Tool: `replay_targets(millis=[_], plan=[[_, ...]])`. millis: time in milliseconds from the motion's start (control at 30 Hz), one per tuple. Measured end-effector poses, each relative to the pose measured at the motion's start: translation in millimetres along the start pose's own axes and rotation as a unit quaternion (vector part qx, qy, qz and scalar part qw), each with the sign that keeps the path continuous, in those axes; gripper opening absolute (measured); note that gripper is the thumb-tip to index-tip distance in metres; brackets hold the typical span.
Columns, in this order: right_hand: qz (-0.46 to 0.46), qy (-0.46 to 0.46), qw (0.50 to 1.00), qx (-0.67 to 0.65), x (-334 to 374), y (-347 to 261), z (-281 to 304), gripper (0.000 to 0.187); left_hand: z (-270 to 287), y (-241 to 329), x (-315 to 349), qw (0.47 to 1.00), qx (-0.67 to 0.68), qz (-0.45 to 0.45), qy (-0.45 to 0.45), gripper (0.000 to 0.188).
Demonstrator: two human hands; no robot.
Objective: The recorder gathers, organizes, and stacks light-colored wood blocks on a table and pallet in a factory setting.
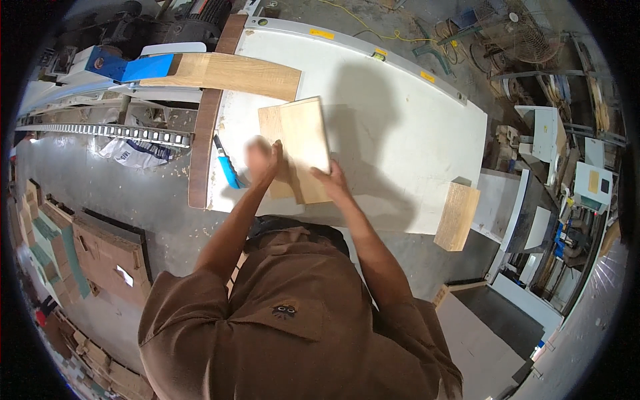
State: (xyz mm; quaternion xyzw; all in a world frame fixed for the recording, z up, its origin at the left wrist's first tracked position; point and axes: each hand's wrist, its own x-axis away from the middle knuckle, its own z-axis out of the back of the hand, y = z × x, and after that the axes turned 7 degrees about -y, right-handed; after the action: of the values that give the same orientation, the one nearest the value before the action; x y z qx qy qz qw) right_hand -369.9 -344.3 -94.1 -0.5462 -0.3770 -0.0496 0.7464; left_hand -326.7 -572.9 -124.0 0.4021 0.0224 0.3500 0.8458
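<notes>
My right hand (331,180) grips the right edge of a pale wood-grain board (305,137), its fingers wrapped round the edge. The board stands tilted above the white table (373,170). Another wood-grain piece (269,120) shows behind its left side; I cannot tell whether the two are joined. At the board's left side is my left hand (275,157), smeared by motion. Just left of it a rounded, pinkish-brown blur (258,153) shows, too smeared to name. A blue utility knife (228,167) lies on the table left of that hand.
A long metal spirit level (360,45) lies along the table's far edge. One wood-grain board (233,72) rests at the far left, beside a blue metal part (148,67). Another wood block (457,217) sits at the near right corner. A dark brown strip (203,147) edges the table's left side.
</notes>
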Motion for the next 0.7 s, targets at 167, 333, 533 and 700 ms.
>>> replay_targets(millis=[167,333,533,700], plan=[[0.057,0.062,0.974,0.212,-9.4,9.1,-46.7,0.074,7.6,-6.4,15.0,0.996,0.065,0.047,-0.030,0.066],[0.057,0.040,0.951,0.301,-8.7,6.9,-62.7,0.075,0.1,-6.2,32.5,0.981,0.100,0.140,-0.093,0.079],[0.008,0.062,0.985,0.160,-13.7,-14.6,-42.8,0.064,-32.5,7.1,51.2,0.978,0.123,0.138,-0.092,0.076],[-0.109,0.012,0.989,0.103,-13.0,-16.0,20.1,0.073,-47.0,29.4,68.1,0.894,0.341,0.172,-0.234,0.086]])
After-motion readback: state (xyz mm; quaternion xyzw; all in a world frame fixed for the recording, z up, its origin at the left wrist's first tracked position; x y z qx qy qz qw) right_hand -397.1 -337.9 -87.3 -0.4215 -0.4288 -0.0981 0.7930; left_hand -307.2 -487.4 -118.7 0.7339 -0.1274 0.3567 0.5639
